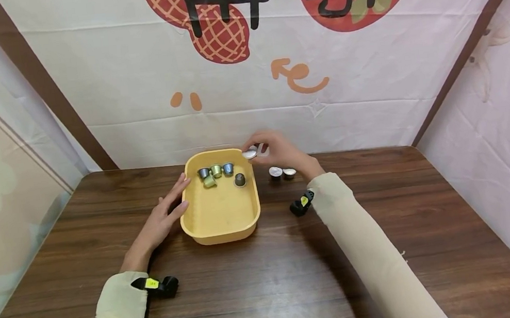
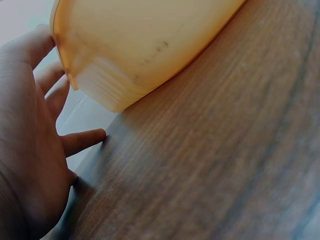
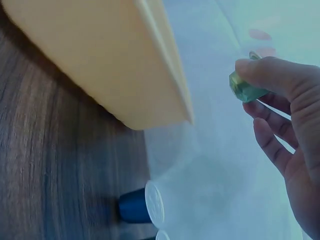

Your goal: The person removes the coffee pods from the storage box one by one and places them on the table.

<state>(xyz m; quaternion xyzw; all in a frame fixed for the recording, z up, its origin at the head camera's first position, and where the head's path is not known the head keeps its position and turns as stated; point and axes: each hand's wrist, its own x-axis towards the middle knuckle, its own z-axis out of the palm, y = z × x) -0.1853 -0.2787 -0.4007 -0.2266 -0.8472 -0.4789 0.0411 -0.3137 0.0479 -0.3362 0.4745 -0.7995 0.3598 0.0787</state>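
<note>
Pinching: your right hand [image 1: 278,150] has a green pod [image 3: 244,90] between thumb and fingertips, the gap narrowed to the pod's width.
Green pod: raised off the table [image 1: 250,294], near the far right corner of the tray [image 1: 216,209]; the head view shows its silver lid.
Left hand: your fingers [image 1: 175,191] lie spread and fairly straight against the tray's left rim, curled round nothing; your left hand [image 1: 160,218] only touches.
Inside the tray: a navy pod [image 1: 203,173], a blue pod [image 1: 228,169] and two green ones cluster toward the far end; a dark pod [image 1: 239,180] sits apart, nearer the right wall.
Right of the tray: two loose pods [image 1: 275,173] stand side by side on the table, near your right wrist.
Behind: a printed white cloth [image 1: 133,68].
</note>
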